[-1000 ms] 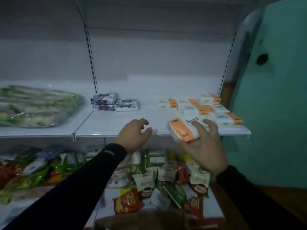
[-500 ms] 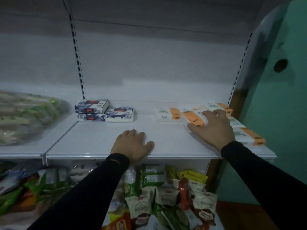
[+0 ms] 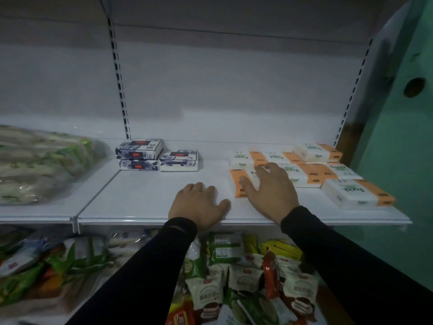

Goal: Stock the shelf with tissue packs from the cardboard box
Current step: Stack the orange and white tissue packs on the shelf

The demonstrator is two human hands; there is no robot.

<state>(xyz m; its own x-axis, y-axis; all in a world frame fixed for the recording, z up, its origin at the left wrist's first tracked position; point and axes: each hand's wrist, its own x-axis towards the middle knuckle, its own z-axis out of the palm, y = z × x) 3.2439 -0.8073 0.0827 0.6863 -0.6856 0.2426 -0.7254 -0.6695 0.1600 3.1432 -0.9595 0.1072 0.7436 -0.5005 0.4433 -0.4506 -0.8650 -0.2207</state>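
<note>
My right hand (image 3: pixel 269 188) lies with spread fingers over a white-and-orange tissue pack (image 3: pixel 241 184), which sits flat on the white shelf (image 3: pixel 145 198); my thumb runs along its orange end. Several more of these tissue packs (image 3: pixel 356 192) lie in rows behind it and to its right, one stacked at the back (image 3: pixel 316 152). My left hand (image 3: pixel 196 205) rests on the shelf's front edge with loosely curled fingers and holds nothing. No cardboard box is in view.
Three blue-patterned boxes (image 3: pixel 139 151) stand at the shelf's back left. A large clear bag of green packs (image 3: pixel 42 163) fills the neighbouring shelf on the left. Snack packets (image 3: pixel 234 277) crowd the lower shelf. A green wall (image 3: pixel 398 160) bounds the right side.
My right hand carried the tissue pack onto the shelf, then slid it left to the front of the rows. My left hand settled on the shelf edge and stayed.
</note>
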